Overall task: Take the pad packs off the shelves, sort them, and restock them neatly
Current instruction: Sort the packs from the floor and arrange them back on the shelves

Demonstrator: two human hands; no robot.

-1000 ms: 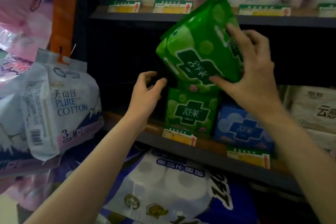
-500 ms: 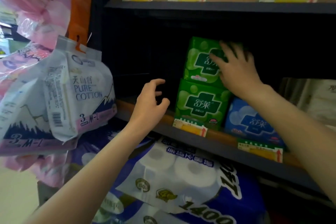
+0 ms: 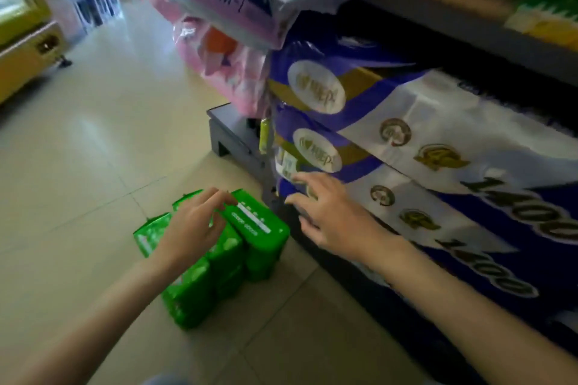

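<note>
Down from the shelf since half a second ago, both hands now low over glossy green pad packs (image 3: 215,262) clustered on floor tiles (image 3: 93,166), left hand (image 3: 190,228) loosely curled, fingertips touching a pack top, right hand (image 3: 331,216) spread, holding nothing, near purple tissue bales (image 3: 438,166)

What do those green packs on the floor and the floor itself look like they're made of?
Green packs: apparently thin glossy plastic film, given the soft bulging corners and the sheen.
Floor: probably glazed cream tile; it reflects light and shows straight grout lines.

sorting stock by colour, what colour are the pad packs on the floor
Green, with white print on the top pack. The pad packs show best in the head view.
</note>
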